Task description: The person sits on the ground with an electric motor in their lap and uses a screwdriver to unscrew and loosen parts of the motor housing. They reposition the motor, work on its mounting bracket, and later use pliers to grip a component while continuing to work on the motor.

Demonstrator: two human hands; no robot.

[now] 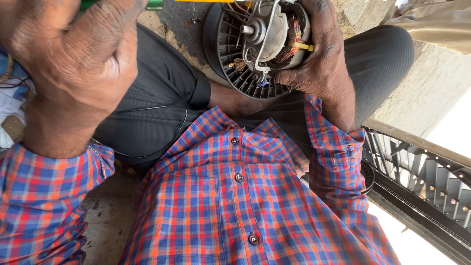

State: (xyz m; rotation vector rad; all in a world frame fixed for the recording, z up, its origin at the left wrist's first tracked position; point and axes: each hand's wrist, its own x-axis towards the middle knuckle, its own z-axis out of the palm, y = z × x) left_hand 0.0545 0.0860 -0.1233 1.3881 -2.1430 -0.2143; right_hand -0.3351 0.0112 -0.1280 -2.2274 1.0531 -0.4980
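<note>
The person sits with knees apart, and the right hand (321,54) clasps a small electric motor (270,34) against the lap, fingers wrapped around its far side and thumb low on the round black slotted fan housing (230,59) behind it. The motor is already laid open: its copper windings (293,30), metal bracket and shaft end are bare, with a yellow band across the coil, so the covering looks to be off while the core remains seated in the housing. The left hand (73,64) is raised close to the camera, curled tight around a green-handled tool (154,4) whose working end runs out of the top edge; what kind of tool it is cannot be told. Room is tight: the motor sits between the dark trouser legs (157,108), the checked shirt (245,196) lies just below it, and a black louvred grille (422,176) lies near the right elbow. Bare concrete floor (105,221) shows beside the left sleeve.
</note>
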